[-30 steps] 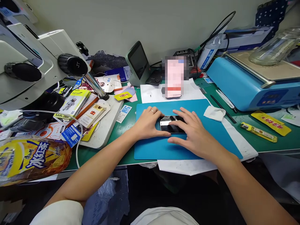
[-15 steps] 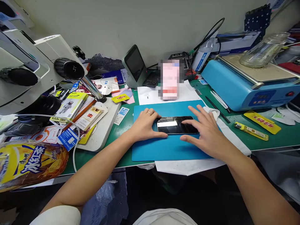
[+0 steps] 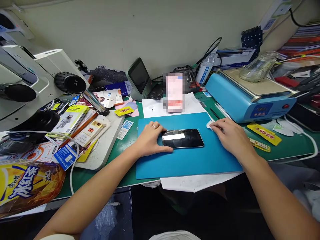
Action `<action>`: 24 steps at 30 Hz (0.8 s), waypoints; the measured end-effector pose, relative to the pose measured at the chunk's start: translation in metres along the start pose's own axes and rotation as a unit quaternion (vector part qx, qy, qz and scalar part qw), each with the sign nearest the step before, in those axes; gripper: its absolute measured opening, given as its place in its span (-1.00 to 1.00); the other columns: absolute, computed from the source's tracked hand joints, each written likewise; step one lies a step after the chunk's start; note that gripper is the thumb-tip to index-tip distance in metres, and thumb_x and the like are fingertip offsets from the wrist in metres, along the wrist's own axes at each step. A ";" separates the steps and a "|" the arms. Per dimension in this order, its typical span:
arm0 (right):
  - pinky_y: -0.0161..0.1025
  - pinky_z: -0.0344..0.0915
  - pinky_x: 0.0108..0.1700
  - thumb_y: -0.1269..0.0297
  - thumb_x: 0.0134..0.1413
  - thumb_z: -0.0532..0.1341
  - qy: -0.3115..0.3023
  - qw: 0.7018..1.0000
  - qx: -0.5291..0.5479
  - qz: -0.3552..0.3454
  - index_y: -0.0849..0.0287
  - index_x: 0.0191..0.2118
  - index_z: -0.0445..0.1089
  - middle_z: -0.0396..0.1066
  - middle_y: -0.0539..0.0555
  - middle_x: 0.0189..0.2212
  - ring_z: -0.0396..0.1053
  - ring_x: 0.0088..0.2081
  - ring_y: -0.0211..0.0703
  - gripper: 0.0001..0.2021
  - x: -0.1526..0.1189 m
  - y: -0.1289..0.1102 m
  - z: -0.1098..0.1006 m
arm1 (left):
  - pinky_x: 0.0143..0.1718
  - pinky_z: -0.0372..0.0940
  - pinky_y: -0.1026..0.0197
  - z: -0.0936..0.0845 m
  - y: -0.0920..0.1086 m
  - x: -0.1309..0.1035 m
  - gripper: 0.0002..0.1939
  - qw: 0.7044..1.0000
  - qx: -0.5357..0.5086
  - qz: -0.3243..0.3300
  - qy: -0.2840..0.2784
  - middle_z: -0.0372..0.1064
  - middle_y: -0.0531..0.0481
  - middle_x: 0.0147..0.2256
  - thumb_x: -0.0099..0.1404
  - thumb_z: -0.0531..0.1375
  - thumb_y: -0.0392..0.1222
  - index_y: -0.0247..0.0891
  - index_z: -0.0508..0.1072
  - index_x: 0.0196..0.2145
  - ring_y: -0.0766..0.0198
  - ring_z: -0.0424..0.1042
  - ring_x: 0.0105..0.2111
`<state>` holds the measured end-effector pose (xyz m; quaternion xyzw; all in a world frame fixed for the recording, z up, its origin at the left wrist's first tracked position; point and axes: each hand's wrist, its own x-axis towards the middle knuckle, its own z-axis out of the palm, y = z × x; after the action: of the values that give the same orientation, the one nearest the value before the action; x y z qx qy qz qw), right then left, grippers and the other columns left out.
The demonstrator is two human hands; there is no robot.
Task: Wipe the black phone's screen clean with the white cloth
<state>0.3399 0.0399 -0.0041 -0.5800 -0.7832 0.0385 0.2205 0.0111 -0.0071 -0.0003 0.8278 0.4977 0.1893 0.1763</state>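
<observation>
A smartphone (image 3: 191,138) with a dark, glossy screen lies face up on the blue mat (image 3: 175,166). My left hand (image 3: 150,138) grips its left end, thumb along the near edge and fingers at the far edge; a ring is on one finger. To the right of the phone, my right hand (image 3: 228,135) is closed in a pinch over the mat's right side. A small bit of white cloth (image 3: 209,124) shows at its fingertips; the rest is hidden behind the hand.
A microscope (image 3: 70,83) stands left, with booklets and cards on its base. Iced-tea bottle (image 3: 32,183) lies at front left. Behind the mat are a small-screen device (image 3: 140,76) and a blurred pink-screened phone (image 3: 174,93). At right, a blue heating machine (image 3: 250,96) carries a glass jar (image 3: 258,68).
My right hand has moved right, off the phone, and its spread fingers have closed on the white cloth at the mat's right side. My left hand stays on the phone. The view has shifted slightly.
</observation>
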 end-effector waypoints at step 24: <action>0.00 0.46 0.07 0.29 0.38 0.10 -0.036 0.968 0.097 -0.227 0.17 0.10 0.45 0.57 0.17 -0.03 0.50 0.03 0.03 -0.70 -0.040 -0.076 0.006 | -0.04 0.28 -0.05 0.001 0.000 0.001 -0.26 1.000 0.005 0.004 0.002 0.33 -0.10 -0.11 0.07 0.35 0.39 -0.22 0.43 0.01 0.00 0.28 -0.08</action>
<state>0.2787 -0.0204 0.0028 -0.3609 -0.8944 0.0844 0.2504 0.0117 -0.0065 -0.0009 0.8303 0.4956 0.1891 0.1708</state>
